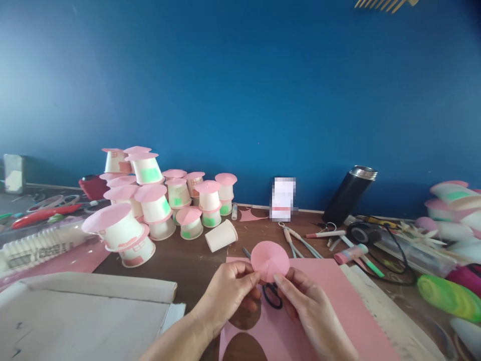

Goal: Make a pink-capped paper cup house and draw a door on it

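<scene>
Between my two hands is a pink paper cone (pixel 270 258), shallow and round, with a seam facing me. My left hand (pixel 236 286) pinches its lower left edge, and my right hand (pixel 302 296) pinches the lower right. Under the cone, scissors (pixel 273 297) with black handles show in part on the pink paper sheet (pixel 341 291), which has round holes cut in it. A plain white paper cup (pixel 221 235) lies on its side beyond my left hand.
Several stacked paper cups with pink cone tops (pixel 152 203) stand at the left. A cardboard box lid (pixel 86 311) lies at front left. At the right are a black flask (pixel 349 195), a glue stick (pixel 350 254), pliers (pixel 293 240) and a green-yellow object (pixel 449 297).
</scene>
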`<state>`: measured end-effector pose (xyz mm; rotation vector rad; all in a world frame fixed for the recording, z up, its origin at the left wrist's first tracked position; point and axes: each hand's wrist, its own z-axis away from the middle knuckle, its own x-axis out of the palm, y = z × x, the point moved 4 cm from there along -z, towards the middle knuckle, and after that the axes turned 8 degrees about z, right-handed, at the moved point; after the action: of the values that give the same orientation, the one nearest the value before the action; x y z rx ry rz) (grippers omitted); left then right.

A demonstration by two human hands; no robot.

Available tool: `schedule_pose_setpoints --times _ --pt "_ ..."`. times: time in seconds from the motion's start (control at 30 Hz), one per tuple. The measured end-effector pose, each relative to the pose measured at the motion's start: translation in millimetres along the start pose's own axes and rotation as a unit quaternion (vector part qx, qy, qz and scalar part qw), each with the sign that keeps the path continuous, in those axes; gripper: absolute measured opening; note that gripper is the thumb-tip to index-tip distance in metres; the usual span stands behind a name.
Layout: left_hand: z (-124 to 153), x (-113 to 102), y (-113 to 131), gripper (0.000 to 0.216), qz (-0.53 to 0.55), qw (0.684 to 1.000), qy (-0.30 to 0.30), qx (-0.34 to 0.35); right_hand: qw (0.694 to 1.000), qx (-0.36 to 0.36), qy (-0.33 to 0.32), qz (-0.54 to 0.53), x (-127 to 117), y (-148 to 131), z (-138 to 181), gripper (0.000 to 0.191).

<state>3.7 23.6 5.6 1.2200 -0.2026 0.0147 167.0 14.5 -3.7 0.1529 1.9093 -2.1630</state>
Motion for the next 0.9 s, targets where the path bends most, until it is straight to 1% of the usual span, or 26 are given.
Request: schedule_pose_setpoints --times 0.2,0.37,0.57,0.73,0.9 --pt "-2.3 -0.8 -2.1 0.026 -0.014 1.0 -0.007 0.005 1.0 0.006 0.008 0.011 -0.9 -0.7 1.4 0.038" --pt "-0.3 -0.5 -3.9 0.025 0.002 1.0 -0.004 -0.007 1.0 0.017 0.006 0.012 -0.6 0.6 1.9 0.035" --pt "0.3 -0.2 -3.2 0.027 0.014 1.0 -0.013 0.001 0.999 0.023 0.011 0.024 0.2 0.8 1.6 0.04" --pt "-1.9 -1.2 -4.4 0.027 0.014 1.0 -0.005 -0.012 1.0 0.023 0.007 0.018 0.3 0.6 0.9 0.039" --pt "-1.3 -1.1 -3.7 0.028 0.02 1.0 -0.005 -0.001 0.999 0.02 0.001 0.028 -0.7 0.2 -1.1 0.037"
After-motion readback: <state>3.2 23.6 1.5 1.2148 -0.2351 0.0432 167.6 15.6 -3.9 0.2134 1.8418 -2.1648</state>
